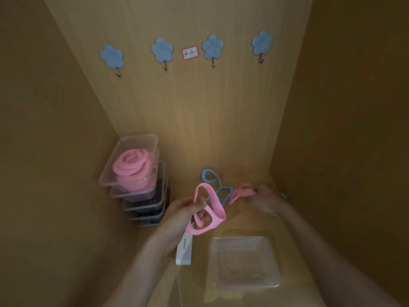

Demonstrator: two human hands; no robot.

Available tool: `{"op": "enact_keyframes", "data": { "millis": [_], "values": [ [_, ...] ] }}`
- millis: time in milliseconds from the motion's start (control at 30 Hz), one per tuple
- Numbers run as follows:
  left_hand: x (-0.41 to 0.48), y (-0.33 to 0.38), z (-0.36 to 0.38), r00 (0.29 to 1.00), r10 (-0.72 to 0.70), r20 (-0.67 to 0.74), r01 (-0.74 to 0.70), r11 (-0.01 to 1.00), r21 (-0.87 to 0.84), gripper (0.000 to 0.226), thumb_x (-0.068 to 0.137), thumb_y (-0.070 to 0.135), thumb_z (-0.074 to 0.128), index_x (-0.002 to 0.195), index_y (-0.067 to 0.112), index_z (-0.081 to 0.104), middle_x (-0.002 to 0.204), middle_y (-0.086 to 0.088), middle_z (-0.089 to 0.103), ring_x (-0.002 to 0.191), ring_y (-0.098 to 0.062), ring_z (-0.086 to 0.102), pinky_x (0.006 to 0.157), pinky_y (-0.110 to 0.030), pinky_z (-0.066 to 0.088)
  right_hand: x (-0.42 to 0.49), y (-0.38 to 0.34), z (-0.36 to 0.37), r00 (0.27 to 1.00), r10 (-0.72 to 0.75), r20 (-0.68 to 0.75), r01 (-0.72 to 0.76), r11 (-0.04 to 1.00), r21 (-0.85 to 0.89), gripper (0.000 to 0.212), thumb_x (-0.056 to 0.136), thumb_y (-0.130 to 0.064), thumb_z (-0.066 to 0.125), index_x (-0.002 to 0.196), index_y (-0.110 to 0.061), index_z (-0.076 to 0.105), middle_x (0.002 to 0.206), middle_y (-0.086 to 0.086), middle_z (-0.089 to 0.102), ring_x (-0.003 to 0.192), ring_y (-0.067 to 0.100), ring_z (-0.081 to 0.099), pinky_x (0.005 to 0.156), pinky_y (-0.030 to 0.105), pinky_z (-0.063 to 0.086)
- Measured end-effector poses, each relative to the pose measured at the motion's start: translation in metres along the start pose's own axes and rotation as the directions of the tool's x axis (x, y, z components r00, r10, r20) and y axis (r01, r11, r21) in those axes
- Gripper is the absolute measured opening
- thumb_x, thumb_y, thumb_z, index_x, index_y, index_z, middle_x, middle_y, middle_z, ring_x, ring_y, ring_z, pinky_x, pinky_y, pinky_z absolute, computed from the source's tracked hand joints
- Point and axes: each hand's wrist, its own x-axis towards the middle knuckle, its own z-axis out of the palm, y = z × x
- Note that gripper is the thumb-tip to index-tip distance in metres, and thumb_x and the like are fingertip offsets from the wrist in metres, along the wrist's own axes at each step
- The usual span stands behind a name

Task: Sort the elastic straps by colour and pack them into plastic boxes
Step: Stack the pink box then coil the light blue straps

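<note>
Curling left hand (182,212) fingers round looped pink strap (216,203), right hand (267,200) pinching crumpled pink strap (242,192)

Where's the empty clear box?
In the head view, the empty clear box sits low, right of centre, below the right hand and just right of the white label.

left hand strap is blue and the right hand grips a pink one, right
No: the head view shows the left hand holding a pink strap, not a blue one. The right hand does grip a second pink strap.
</note>
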Motion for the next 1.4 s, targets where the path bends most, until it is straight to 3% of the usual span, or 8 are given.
{"op": "enact_keyframes", "data": {
  "millis": [200, 533, 733, 833, 933, 1067, 1233, 1400],
  "values": [
    [0.007, -0.004, 0.002, 0.998, -0.064, 0.029, 0.069, 0.976, -0.207, 0.018, 0.089, -0.006, 0.063, 0.106, -0.013, 0.065, 0.097, -0.022, 0.062, 0.097, -0.032, 0.06, 0.091, -0.042, 0.046, -0.027, -0.057, -0.058, 0.988, -0.143, -0.066, 0.153, 0.966, 0.209, 0.007, 0.09, -0.009, 0.07, 0.091, -0.004, 0.066, 0.073, 0.007, 0.065, 0.063, 0.018, 0.058, 0.059, 0.032, 0.044],
    [0.01, -0.002, 0.015, 0.99, -0.14, 0.005, 0.138, 0.971, -0.197, 0.024, 0.095, 0.004, 0.056, 0.11, -0.01, 0.068, 0.085, -0.016, 0.068, 0.073, -0.021, 0.066, 0.07, -0.034, 0.055, -0.091, -0.129, -0.086, 0.86, -0.509, 0.019, 0.401, 0.699, 0.593, 0.017, 0.084, -0.013, 0.06, 0.086, 0.004, 0.058, 0.056, 0.001, 0.036, 0.048, 0.009, 0.029, 0.047, 0.023, 0.02],
    [0.007, 0.016, 0.021, 0.97, -0.18, 0.166, 0.239, 0.841, -0.485, 0.054, 0.092, 0.032, 0.055, 0.127, -0.01, 0.06, 0.123, -0.028, 0.061, 0.11, -0.038, 0.058, 0.108, -0.049, 0.045, -0.094, -0.137, -0.078, 0.831, -0.546, 0.1, 0.344, 0.648, 0.68, 0.023, 0.08, -0.011, 0.065, 0.085, 0.01, 0.057, 0.06, 0.005, 0.035, 0.051, 0.013, 0.027, 0.054, 0.033, 0.016],
    [0.003, 0.02, 0.018, 0.941, -0.138, 0.308, 0.3, 0.761, -0.575, 0.066, 0.098, 0.049, 0.052, 0.131, -0.009, 0.06, 0.132, -0.028, 0.059, 0.12, -0.039, 0.059, 0.112, -0.05, 0.039, -0.084, -0.123, -0.067, 0.869, -0.484, 0.105, 0.318, 0.708, 0.631, 0.021, 0.079, -0.016, 0.067, 0.086, 0.002, 0.06, 0.059, 0.005, 0.036, 0.05, 0.011, 0.03, 0.052, 0.03, 0.018],
    [-0.006, 0.026, 0.014, 0.929, -0.016, 0.369, 0.22, 0.828, -0.516, 0.045, 0.079, 0.022, 0.082, 0.115, -0.003, 0.07, 0.106, -0.017, 0.067, 0.092, -0.026, 0.067, 0.087, -0.04, 0.054, -0.076, -0.104, -0.058, 0.933, -0.358, 0.04, 0.278, 0.787, 0.551, 0.021, 0.083, -0.016, 0.067, 0.088, 0.003, 0.061, 0.056, 0.003, 0.036, 0.048, 0.011, 0.03, 0.048, 0.025, 0.02],
    [-0.006, 0.034, 0.001, 0.929, 0.012, 0.369, 0.132, 0.923, -0.362, 0.051, 0.073, -0.001, 0.073, 0.123, -0.003, 0.065, 0.098, -0.016, 0.062, 0.083, -0.018, 0.062, 0.077, -0.029, 0.049, -0.074, -0.08, -0.054, 0.96, -0.279, 0.029, 0.238, 0.865, 0.442, 0.011, 0.092, -0.006, 0.068, 0.087, 0.003, 0.064, 0.055, 0.0, 0.044, 0.047, 0.008, 0.035, 0.047, 0.023, 0.025],
    [0.003, 0.056, -0.01, 0.951, 0.019, 0.308, 0.111, 0.911, -0.398, 0.03, 0.081, -0.004, 0.053, 0.109, -0.001, 0.065, 0.061, -0.001, 0.042, 0.056, -0.007, 0.037, 0.067, -0.025, 0.024, -0.075, -0.05, -0.055, 0.901, -0.18, 0.394, 0.157, 0.984, 0.088, 0.024, 0.075, -0.018, 0.086, 0.087, -0.018, 0.065, 0.074, -0.007, 0.063, 0.069, 0.009, 0.056, 0.067, 0.026, 0.043],
    [-0.005, 0.086, -0.012, 0.971, 0.087, 0.221, -0.004, 0.936, -0.353, 0.025, 0.076, 0.0, 0.058, 0.09, 0.002, 0.079, 0.086, -0.003, 0.044, 0.069, -0.009, 0.038, 0.069, -0.021, 0.037, -0.069, -0.012, -0.05, 0.949, -0.101, 0.299, 0.114, 0.993, -0.026, 0.022, 0.078, -0.009, 0.081, 0.076, -0.018, 0.061, 0.071, -0.006, 0.059, 0.07, 0.012, 0.056, 0.064, 0.026, 0.04]
  ]
}}
